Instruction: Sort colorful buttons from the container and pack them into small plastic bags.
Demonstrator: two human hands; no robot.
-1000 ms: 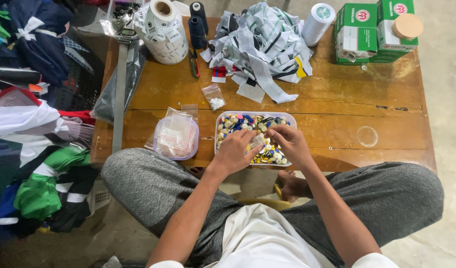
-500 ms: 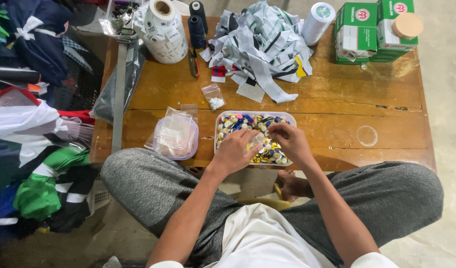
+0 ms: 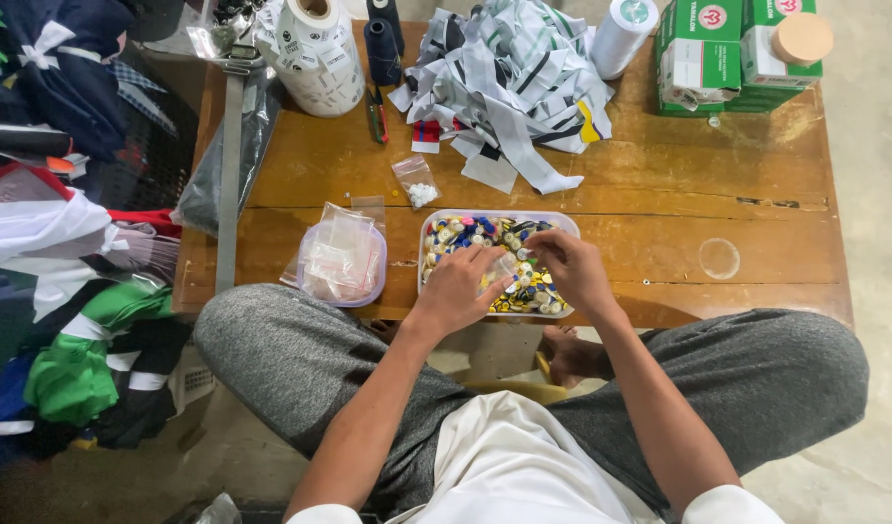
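Seen from above, a person in grey trousers sits at a low wooden counter (image 3: 659, 184) with both hands over a clear rectangular tray (image 3: 434, 225) filled with small mixed-colour buttons (image 3: 465, 233), which stands near the front edge of the counter, right in front of the knees. The left hand (image 3: 457, 289) lies palm down on the tray's near half, fingers loosely spread and flat across the buttons; whether anything is caught under it cannot be told. The right hand (image 3: 572, 267) sits at the tray's right side with its fingers curled inward and its fingertips (image 3: 531, 250) pinched together over the buttons, near a small clear bag (image 3: 505, 264) that lies between the 2 hands; what exactly the pinch holds is too small to make out. Just to the left of the tray stands a round clear tub (image 3: 341, 260) stuffed with empty little plastic bags. Behind the tray lies 1 small bag of white beads (image 3: 417, 181). Farther back is a heap of striped fabric strips (image 3: 509, 82), a large roll of printed labels (image 3: 315, 49), 2 dark thread cones (image 3: 382, 39), a white spool (image 3: 622, 34) and green cartons (image 3: 703, 49). Folded clothes (image 3: 48, 243) are piled to the left of the counter.
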